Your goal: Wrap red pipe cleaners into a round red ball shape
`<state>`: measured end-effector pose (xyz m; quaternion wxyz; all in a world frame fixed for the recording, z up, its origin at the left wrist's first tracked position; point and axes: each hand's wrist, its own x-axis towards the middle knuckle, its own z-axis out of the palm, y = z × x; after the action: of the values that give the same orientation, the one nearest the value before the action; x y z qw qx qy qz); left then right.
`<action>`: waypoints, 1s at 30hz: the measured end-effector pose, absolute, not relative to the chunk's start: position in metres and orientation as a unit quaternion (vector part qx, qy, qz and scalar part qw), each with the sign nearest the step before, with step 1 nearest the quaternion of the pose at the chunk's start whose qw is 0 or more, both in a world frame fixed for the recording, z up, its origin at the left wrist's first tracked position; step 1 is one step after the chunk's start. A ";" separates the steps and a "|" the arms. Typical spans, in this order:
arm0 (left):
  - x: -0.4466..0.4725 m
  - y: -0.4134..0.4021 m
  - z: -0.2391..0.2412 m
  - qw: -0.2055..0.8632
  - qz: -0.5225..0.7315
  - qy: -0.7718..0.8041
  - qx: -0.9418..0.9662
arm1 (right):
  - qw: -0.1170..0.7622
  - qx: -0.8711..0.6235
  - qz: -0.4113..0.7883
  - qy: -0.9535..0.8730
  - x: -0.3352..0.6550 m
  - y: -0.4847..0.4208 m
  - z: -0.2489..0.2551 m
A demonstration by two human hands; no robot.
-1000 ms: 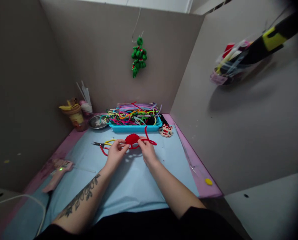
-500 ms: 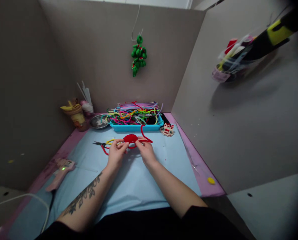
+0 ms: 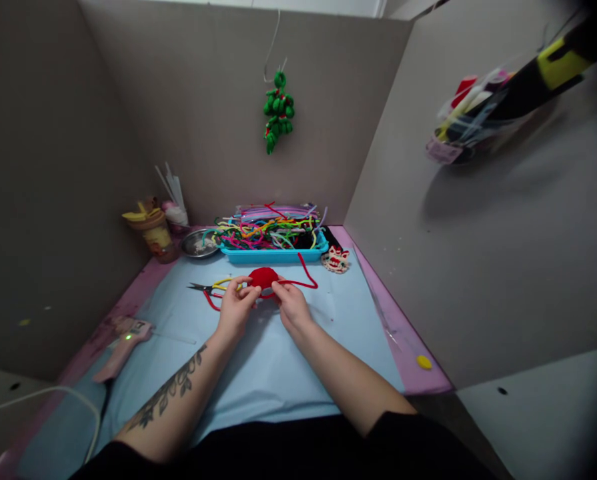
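Observation:
A round red pipe-cleaner piece [image 3: 263, 277] is held between both hands just above the light blue mat [image 3: 258, 373]. My left hand [image 3: 234, 308] pinches its left side with closed fingers. My right hand [image 3: 289, 305] grips its right side, where a loose red pipe-cleaner tail [image 3: 305, 275] loops out to the right. Small scissors [image 3: 201, 288] and yellow and red pipe-cleaner bits lie on the mat just left of my left hand.
A turquoise tray [image 3: 271, 255] heaped with coloured pipe cleaners stands behind the hands. Near it are a metal dish [image 3: 199, 243], a yellow cup [image 3: 153, 233] and a small red-and-white figure [image 3: 335, 259]. A pink glue gun [image 3: 122, 338] lies at the left. A green ornament [image 3: 277, 112] hangs above.
The loose red tail has swung out further to the right and lies flatter. Both hands stay on the red piece with only small shifts of the fingers.

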<state>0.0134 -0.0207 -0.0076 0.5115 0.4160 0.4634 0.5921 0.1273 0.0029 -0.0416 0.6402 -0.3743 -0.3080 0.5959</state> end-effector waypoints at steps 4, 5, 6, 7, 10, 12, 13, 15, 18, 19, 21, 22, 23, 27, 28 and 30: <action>0.016 -0.024 -0.007 0.493 0.579 0.465 0.454 | 0.652 -0.387 0.575 -0.308 0.124 0.002 -0.043; 0.016 -0.024 -0.007 0.485 0.577 0.470 0.459 | 0.652 -0.384 0.574 -0.312 0.123 0.002 -0.044; 0.016 -0.024 -0.008 0.477 0.577 0.476 0.462 | 0.653 -0.381 0.574 -0.316 0.123 0.001 -0.043; 0.016 -0.024 -0.009 0.471 0.579 0.480 0.461 | 0.653 -0.378 0.573 -0.320 0.122 0.000 -0.043; 0.015 -0.022 -0.011 0.457 0.588 0.492 0.452 | 0.655 -0.381 0.566 -0.326 0.122 -0.003 -0.040; 0.014 -0.022 -0.010 0.452 0.590 0.501 0.443 | 0.655 -0.381 0.565 -0.328 0.121 -0.006 -0.037; 0.013 -0.022 -0.010 0.452 0.590 0.505 0.438 | 0.654 -0.378 0.567 -0.329 0.120 -0.007 -0.037; 0.013 -0.022 -0.009 0.458 0.590 0.510 0.427 | 0.653 -0.377 0.569 -0.328 0.119 -0.008 -0.036; 0.013 -0.022 -0.007 0.473 0.587 0.506 0.419 | 0.653 -0.399 0.555 -0.327 0.118 -0.008 -0.038; 0.013 -0.021 -0.008 0.480 0.588 0.501 0.416 | 0.652 -0.406 0.548 -0.333 0.119 -0.007 -0.039; 0.011 -0.020 -0.008 0.497 0.590 0.491 0.404 | 0.646 -0.419 0.527 -0.359 0.121 -0.006 -0.040; 0.010 -0.019 -0.009 0.507 0.591 0.487 0.397 | 0.642 -0.428 0.515 -0.375 0.123 -0.006 -0.041; 0.008 -0.018 -0.010 0.516 0.591 0.483 0.388 | 0.636 -0.436 0.502 -0.392 0.125 -0.006 -0.040; -0.001 -0.013 -0.012 0.567 0.579 0.465 0.357 | 0.612 -0.435 0.448 -0.485 0.134 -0.007 -0.037; -0.003 -0.012 -0.012 0.579 0.574 0.460 0.352 | 0.606 -0.432 0.435 -0.506 0.136 -0.007 -0.037; -0.004 -0.010 -0.011 0.594 0.568 0.453 0.345 | 0.596 -0.431 0.430 -0.523 0.137 -0.007 -0.039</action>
<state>-0.0043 -0.0105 -0.0108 0.5944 0.3446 0.4535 0.5678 0.1367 -0.0071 -0.0389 0.5960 -0.4310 -0.5234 0.4303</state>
